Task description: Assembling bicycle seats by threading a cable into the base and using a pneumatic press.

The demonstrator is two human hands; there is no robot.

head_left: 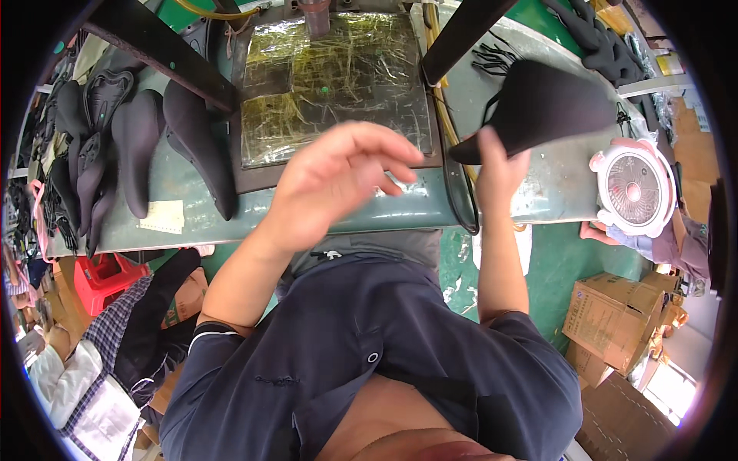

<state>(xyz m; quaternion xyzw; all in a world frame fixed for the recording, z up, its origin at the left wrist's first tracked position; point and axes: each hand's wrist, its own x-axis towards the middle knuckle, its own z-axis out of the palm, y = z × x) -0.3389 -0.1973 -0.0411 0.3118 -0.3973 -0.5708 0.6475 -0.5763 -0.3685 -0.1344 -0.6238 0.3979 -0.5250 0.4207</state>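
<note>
One black moulded cover (550, 104) grasped by right hand (498, 170), left hand (330, 184) released, two covers (165, 146) on bench (400, 207)

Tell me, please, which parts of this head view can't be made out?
- Left hand: motion-blurred, finger pose unclear.
- Right hand: fingers hidden behind the black piece it grips.
- Foil-covered plate: near edge covered by the left hand.
- Press head: cut off by the top edge.

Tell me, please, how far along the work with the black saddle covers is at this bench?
Several black saddles already lie on the left of the green bench. The right hand holds up one black cover; the left hand hovers open, empty, above the foil-covered plate, which holds nothing. More dark pieces wait behind.
</note>
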